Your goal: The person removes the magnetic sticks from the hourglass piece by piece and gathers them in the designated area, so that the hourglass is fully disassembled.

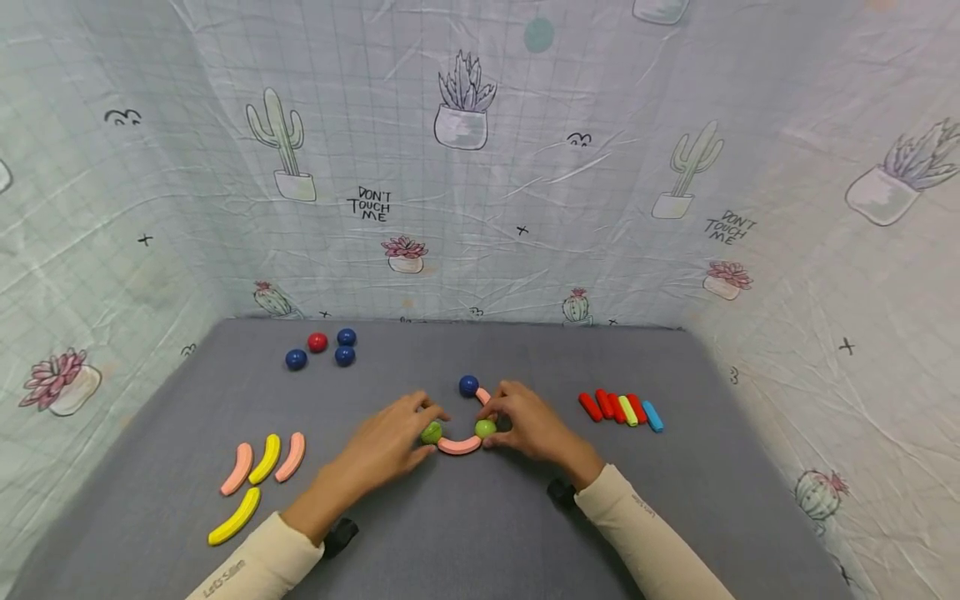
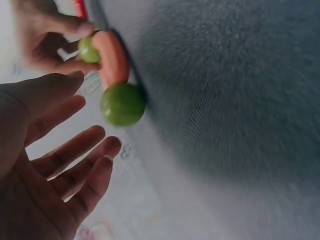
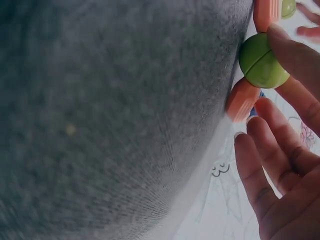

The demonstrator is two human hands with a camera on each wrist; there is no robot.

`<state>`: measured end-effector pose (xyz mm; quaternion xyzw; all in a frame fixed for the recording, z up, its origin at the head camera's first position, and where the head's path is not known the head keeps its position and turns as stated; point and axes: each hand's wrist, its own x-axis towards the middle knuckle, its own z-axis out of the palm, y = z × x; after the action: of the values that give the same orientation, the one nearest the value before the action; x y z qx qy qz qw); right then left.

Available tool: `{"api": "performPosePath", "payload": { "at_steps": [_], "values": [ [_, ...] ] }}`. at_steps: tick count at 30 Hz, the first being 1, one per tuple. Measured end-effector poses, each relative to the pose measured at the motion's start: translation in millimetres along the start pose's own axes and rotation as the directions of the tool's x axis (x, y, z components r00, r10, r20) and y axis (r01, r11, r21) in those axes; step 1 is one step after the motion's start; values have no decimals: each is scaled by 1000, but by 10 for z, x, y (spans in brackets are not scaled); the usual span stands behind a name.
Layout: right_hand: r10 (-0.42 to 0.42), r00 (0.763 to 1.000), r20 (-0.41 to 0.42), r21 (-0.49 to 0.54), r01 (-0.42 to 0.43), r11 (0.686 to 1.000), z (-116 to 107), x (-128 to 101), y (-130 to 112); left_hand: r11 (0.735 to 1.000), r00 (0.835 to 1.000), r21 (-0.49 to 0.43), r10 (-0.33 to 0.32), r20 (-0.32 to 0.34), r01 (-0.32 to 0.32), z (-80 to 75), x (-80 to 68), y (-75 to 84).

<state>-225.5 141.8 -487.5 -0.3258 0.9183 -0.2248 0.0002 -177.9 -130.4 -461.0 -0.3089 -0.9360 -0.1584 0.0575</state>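
Observation:
A curved pink stick (image 1: 459, 447) lies on the grey surface, joining two green balls. The left ball (image 1: 431, 432) sits by my left hand (image 1: 386, 442), whose fingers are spread around it; in the left wrist view they are loosely bent and apart from the ball (image 2: 123, 104). My right hand (image 1: 528, 421) pinches the right green ball (image 1: 485, 428) between thumb and index finger, the other fingers held loose. From that ball, a second pink stick (image 1: 483, 396) runs back to a blue ball (image 1: 468, 385); the hand partly hides this stick.
Several blue balls (image 1: 296, 359) and a red ball (image 1: 317, 342) sit at the back left. Curved pink and yellow sticks (image 1: 234, 517) lie at the left. On the right is a row of short red, yellow-green and blue sticks (image 1: 652, 416). Printed cloth hangs around the table.

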Motion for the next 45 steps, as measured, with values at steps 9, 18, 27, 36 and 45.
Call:
{"api": "performPosePath", "payload": {
  "at_steps": [9,18,27,36,45],
  "values": [
    [-39,999,4,13,39,999,32,6,-48,999,999,31,41,30,-42,215,140,-101],
    [-58,998,-8,53,58,997,36,4,-96,999,999,-46,-16,37,18,208,102,-204],
    [-96,995,8,145,93,985,17,-33,-102,994,996,-72,-83,45,86,-228,29,-673],
    [-103,993,55,139,95,986,-31,-60,-51,975,974,52,-220,57,217,-510,-52,-1418],
    [-102,993,62,108,95,990,3,-66,-139,941,940,102,-330,87,322,-555,50,-1767]
  ]
}}
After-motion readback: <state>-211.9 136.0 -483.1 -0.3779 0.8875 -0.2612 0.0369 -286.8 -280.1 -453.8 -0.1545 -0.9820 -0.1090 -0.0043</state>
